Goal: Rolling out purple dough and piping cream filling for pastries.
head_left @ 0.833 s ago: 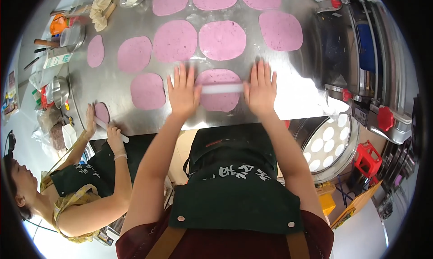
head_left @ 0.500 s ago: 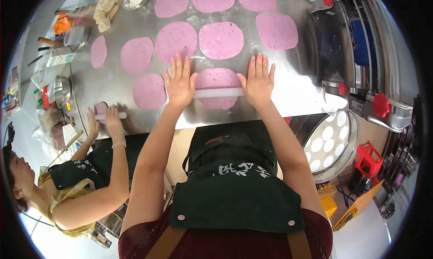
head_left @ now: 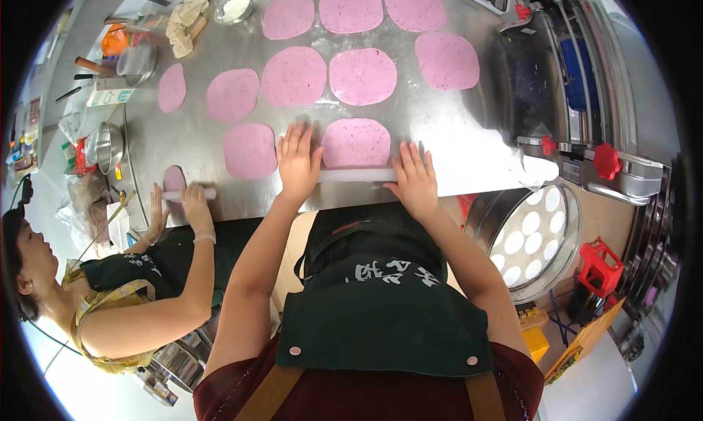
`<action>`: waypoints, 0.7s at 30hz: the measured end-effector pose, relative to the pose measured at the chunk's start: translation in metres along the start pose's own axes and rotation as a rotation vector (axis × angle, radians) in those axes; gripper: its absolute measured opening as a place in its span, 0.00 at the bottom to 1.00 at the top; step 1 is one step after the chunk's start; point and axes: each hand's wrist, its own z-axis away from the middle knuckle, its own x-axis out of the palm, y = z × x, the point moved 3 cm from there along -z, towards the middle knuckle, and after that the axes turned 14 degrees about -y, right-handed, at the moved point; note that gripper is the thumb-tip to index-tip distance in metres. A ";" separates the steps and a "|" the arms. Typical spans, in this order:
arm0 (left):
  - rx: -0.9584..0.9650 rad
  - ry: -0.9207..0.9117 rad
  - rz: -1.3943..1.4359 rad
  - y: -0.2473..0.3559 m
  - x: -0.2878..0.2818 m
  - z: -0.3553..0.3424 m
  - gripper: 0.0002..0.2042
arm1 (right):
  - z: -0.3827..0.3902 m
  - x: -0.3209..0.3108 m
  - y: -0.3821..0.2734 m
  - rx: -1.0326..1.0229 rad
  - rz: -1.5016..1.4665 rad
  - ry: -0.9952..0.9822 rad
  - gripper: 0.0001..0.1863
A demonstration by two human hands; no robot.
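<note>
A white rolling pin [head_left: 357, 175] lies crosswise along the near edge of a pink, speckled dough sheet [head_left: 356, 144]. Flat on the pin's left end rests my left hand [head_left: 299, 163], its fingers stretched forward. My right hand [head_left: 415, 181] presses the other end the same way, with the thumb apart. Neither hand wraps round the pin. Left of my left hand is another pink sheet, a roundish dough piece [head_left: 250, 150]. Several more flattened sheets, such as the large dough round [head_left: 294, 76], lie farther back on the steel table [head_left: 447, 117].
At left a co-worker rolls a small dough piece [head_left: 174, 177] with a short rolling pin [head_left: 192, 194]. A bowl of white powder [head_left: 235, 8] and a crumpled cloth [head_left: 187, 21] stand far left. Metal machinery [head_left: 622, 170] borders the right, above a round tray [head_left: 516, 234] of white discs.
Both my hands have drawn the rolling pin toward me, from the middle of the dough sheet to its near edge. The view has shifted slightly.
</note>
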 end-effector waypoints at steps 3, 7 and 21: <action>-0.089 0.012 0.456 0.000 -0.001 -0.025 0.13 | 0.010 0.004 -0.001 -0.125 0.050 0.056 0.18; -0.271 -0.213 0.691 -0.013 0.022 -0.050 0.15 | 0.027 -0.015 -0.012 -0.107 -0.018 0.092 0.13; -0.336 -0.155 0.360 0.013 0.027 -0.046 0.09 | 0.094 -0.020 0.096 0.662 -0.458 0.327 0.18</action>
